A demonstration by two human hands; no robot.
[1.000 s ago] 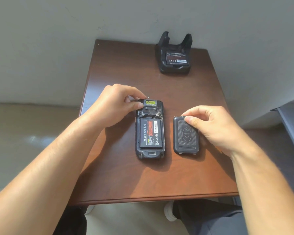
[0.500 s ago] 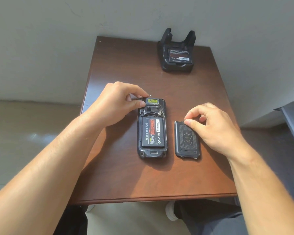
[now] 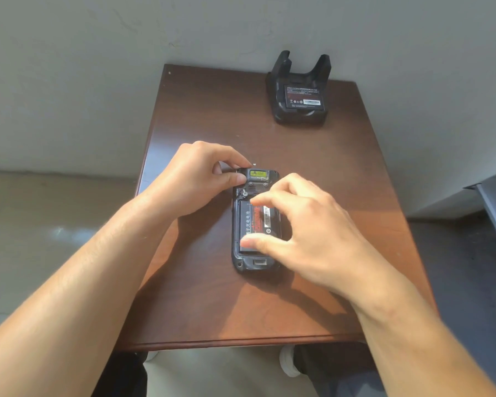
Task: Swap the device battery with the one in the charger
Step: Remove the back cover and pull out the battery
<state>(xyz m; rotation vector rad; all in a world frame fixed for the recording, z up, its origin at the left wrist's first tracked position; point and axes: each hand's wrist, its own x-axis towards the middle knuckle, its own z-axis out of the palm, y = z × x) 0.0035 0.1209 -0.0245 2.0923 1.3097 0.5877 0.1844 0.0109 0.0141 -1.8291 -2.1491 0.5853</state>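
While the left hand (image 3: 195,179) pinches the handheld device's (image 3: 255,222) top end on the desk (image 3: 341,173), the right hand (image 3: 304,227) spreads over its exposed battery (image 3: 254,222), gripping nothing yet. Prying unevenly could jam it. The spare battery (image 3: 302,96) sits in the charger (image 3: 298,90).

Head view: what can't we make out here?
- Back cover: not visible; the right hand may be hiding it.
- Battery in the device: right side hidden by the right hand; whether the blurred fingers grip it is unclear.
- Label on the battery in the charger: print too small.
- Device's top left corner: under the left hand.
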